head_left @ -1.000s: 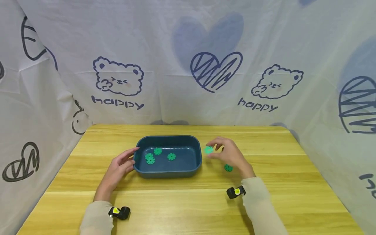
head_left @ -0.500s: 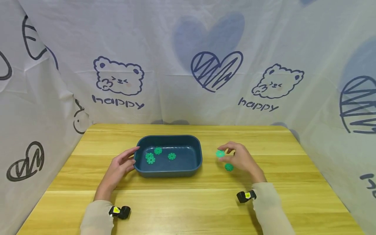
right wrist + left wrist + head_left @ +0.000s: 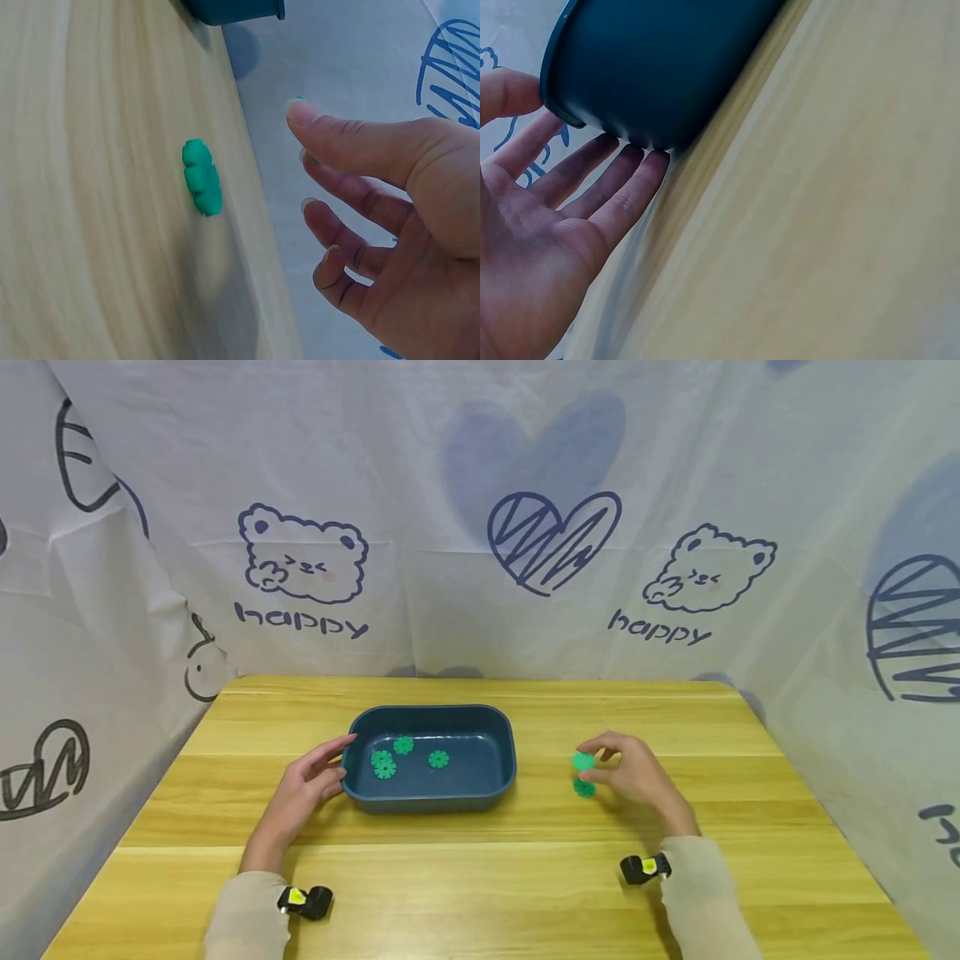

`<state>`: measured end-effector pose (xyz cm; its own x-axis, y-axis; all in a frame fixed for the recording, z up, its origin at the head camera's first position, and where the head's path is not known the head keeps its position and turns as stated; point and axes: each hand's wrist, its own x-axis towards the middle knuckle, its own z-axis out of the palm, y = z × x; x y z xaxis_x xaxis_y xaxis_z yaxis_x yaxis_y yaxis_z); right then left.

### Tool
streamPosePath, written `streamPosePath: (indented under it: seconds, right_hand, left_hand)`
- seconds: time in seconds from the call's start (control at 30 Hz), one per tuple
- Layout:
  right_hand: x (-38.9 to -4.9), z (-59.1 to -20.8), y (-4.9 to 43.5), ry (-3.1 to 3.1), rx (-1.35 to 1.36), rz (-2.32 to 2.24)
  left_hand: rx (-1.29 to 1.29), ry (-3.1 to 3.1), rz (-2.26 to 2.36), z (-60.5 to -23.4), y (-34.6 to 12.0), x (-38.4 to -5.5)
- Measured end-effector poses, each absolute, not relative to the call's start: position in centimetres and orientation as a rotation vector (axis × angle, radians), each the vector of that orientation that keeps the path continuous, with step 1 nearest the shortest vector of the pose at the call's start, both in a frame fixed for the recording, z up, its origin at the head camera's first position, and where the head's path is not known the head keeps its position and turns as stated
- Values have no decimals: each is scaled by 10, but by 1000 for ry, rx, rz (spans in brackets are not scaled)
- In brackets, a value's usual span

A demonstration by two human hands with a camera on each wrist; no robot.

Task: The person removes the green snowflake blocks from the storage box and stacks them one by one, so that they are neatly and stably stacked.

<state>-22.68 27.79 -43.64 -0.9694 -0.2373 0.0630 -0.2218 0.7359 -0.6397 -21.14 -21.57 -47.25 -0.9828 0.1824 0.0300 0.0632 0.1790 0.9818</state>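
Observation:
A dark blue rectangular tub [image 3: 432, 805] stands on the wooden table, with several green notched discs [image 3: 438, 759] lying on its floor. My left hand [image 3: 303, 785] is at the tub's left end. Its straight fingers touch the outer wall in the left wrist view, and the thumb tip sits at the rim. To the right of the tub, my right hand [image 3: 633, 774] pinches a light green snowflake disc [image 3: 582, 761] between thumb and fingertips. In the right wrist view, the thumb almost wholly hides this piece. A darker green disc [image 3: 584, 788] lies on the table just below it.
A pale cloth [image 3: 450, 610] printed with bears and hearts hangs behind the table [image 3: 450, 893] and down both sides. Small black wrist cameras [image 3: 309, 902] are strapped over beige sleeves [image 3: 247, 918].
My right hand has moved right, away from the tub, carrying the pinched disc close over the one on the table. The left hand and the tub have stayed in place.

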Motion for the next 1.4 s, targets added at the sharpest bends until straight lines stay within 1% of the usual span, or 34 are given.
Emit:
streamPosePath:
  seconds: [0.63, 1.4]
  right_hand:
    - [-222, -455, 284, 2851, -340, -1024]
    - [-226, -459, 285, 2768, -338, -1029]
  left_hand:
    - [264, 2332, 1956, -475, -216, -212]
    - [247, 2335, 1949, -471, -216, -212]
